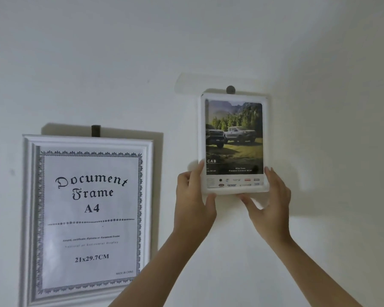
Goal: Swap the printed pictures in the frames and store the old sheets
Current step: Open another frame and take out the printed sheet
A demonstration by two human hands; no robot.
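head view, and i've got a white wall (319, 63) filling the picture with two frames on it. the small white frame (267, 129) sits just right of centre, around one o'clock from the middle, upright against the wall, its top edge right under a round grey hook (230, 89) at twelve o'clock of the frame. inside it is the truck picture (234, 134): two pickups on grass, trees and hills behind, a strip of logos along the bottom.

both hands are up on that frame's lower end. the left hand (192, 196) is at its seven o'clock corner, fingers lying up the left edge and thumb pressed under the bottom rail, a narrow pinch on the frame. the right hand (272, 202) is at the five o'clock corner, fingers running up the right edge, thumb reaching in beneath the bottom rail, also closed onto the frame. both forearms rise from the bottom edge of the picture, about five and six o'clock.

whether the frame hangs on the hook or is only held against the wall, i cannot tell.

over at eight o'clock, well apart from the hands, the large white frame (31, 218) hangs from a dark hook (95, 130). it holds the stock sheet (91, 218) reading "document frame a4", and it tilts slightly
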